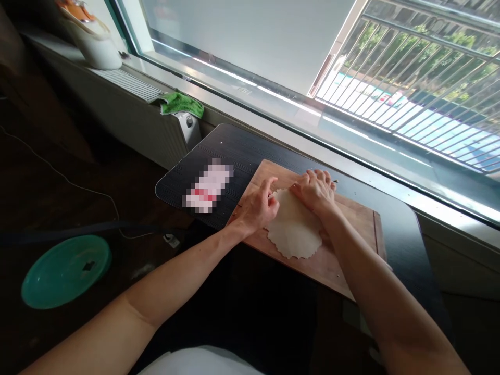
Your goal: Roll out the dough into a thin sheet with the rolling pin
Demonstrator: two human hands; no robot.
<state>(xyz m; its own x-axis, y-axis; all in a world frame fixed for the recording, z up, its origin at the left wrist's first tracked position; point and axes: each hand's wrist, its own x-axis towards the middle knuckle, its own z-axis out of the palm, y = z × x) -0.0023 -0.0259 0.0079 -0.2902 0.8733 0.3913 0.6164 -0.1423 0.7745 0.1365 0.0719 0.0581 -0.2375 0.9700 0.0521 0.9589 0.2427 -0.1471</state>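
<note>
A thin, pale, roughly round sheet of dough (294,229) with a jagged edge lies flat on a wooden cutting board (336,271). My right hand (315,188) lies over the dough's far right edge, fingers stretched forward and heel low on the sheet. At the left edge of the dough is my left hand (261,204), its index finger extended and the thumb bent, with a gap between them. Its other fingers are mostly hidden behind the hand. I see nothing held in either hand.
The board rests on a dark table (183,172) by a window. A blurred pink-and-red item (209,187) lies left of the board. A green cloth (182,103) drapes over the radiator (156,125). A teal basin (64,273) is on the floor, near a white cable (89,191).
</note>
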